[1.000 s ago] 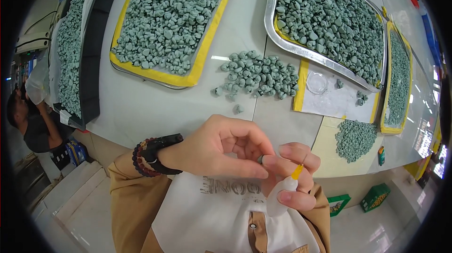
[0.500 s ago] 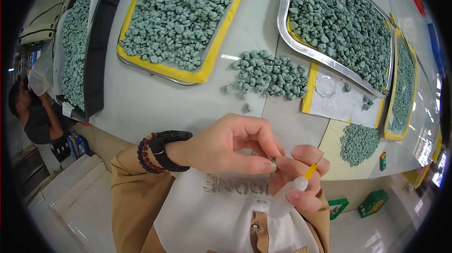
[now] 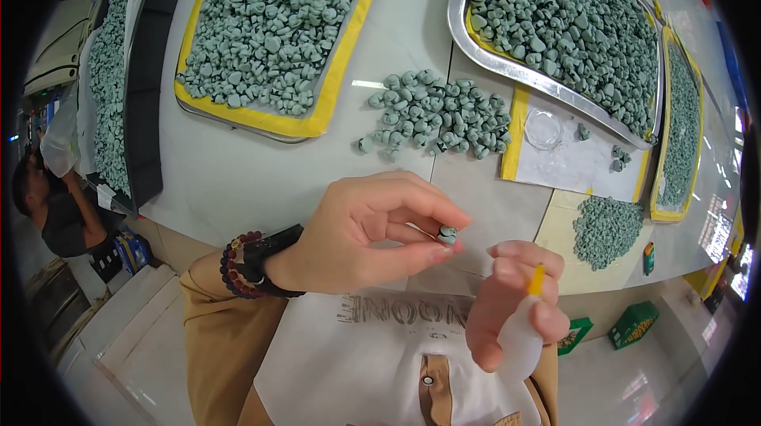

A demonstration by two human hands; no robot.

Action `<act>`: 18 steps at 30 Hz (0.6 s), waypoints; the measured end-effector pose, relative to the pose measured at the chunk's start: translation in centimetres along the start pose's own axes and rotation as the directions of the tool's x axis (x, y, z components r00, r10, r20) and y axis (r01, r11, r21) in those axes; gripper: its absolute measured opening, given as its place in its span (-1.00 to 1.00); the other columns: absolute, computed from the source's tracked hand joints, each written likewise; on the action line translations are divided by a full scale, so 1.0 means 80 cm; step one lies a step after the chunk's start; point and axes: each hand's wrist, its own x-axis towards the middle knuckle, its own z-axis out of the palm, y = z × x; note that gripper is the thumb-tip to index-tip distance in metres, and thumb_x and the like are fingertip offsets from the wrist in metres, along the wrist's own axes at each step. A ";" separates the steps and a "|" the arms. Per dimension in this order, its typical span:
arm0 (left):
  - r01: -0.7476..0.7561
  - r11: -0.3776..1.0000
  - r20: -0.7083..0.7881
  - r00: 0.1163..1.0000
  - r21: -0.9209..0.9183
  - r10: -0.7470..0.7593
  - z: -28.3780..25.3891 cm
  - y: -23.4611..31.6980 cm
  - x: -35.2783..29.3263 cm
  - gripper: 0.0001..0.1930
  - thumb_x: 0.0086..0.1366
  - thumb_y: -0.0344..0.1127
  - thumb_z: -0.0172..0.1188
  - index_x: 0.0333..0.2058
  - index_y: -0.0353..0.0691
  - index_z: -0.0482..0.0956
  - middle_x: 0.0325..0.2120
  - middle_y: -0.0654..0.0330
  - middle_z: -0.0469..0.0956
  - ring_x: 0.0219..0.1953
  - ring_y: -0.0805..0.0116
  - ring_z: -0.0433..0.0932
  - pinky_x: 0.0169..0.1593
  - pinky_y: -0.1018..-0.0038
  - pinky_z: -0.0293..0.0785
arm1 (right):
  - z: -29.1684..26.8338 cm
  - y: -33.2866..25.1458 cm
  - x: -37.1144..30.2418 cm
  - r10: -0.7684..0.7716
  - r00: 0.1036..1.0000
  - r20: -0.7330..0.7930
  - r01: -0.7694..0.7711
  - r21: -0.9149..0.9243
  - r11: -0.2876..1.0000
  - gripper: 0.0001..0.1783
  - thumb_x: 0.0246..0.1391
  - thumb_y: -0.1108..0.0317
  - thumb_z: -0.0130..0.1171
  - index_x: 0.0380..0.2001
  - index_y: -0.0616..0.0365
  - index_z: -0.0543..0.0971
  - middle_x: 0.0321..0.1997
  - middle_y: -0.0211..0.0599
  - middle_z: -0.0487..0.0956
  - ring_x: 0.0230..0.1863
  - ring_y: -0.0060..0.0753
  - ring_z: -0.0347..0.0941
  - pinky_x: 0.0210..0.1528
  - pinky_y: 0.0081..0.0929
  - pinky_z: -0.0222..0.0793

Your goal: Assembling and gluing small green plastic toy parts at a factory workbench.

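Over my lap, near the table's front edge, my left hand [image 3: 371, 226] pinches a small grey-green stone-like piece [image 3: 448, 236] with a dark mark between thumb and forefinger. Just to its right, my right hand [image 3: 507, 287] grips a white squeeze bottle [image 3: 521, 340] with a yellow nozzle, its tip pointing up. The two hands are apart. Beyond them on the table lies a loose cluster of similar grey-green pieces [image 3: 441, 114]. A heap of smaller pieces [image 3: 609, 229] rests on a pale yellow sheet [image 3: 561, 245] at the right.
A yellow-edged tray [image 3: 326, 101] and a metal tray [image 3: 507, 77], both full of pieces, stand at the back. A clear round dish [image 3: 544, 129] sits on a white sheet. At far left are a black tray [image 3: 151, 109] and another person [image 3: 63, 216].
My hands have drawn apart: the right moved slightly right and down with the bottle, the left shifted left. The piece in my left fingertips now shows plainly. The view has shifted slightly.
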 end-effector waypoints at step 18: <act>-0.081 0.988 0.094 0.993 0.132 0.069 -0.005 -0.008 0.004 -0.71 0.06 -0.78 0.03 -0.19 -0.52 0.47 -0.19 -0.06 0.42 -0.18 0.22 0.53 -0.12 0.45 0.53 | -0.011 -0.001 0.005 0.164 0.958 0.235 -0.188 0.082 0.979 -0.23 0.05 -0.33 -0.21 -0.52 0.29 0.50 -0.53 -0.20 0.56 -0.30 0.10 0.53 -0.54 -0.37 0.36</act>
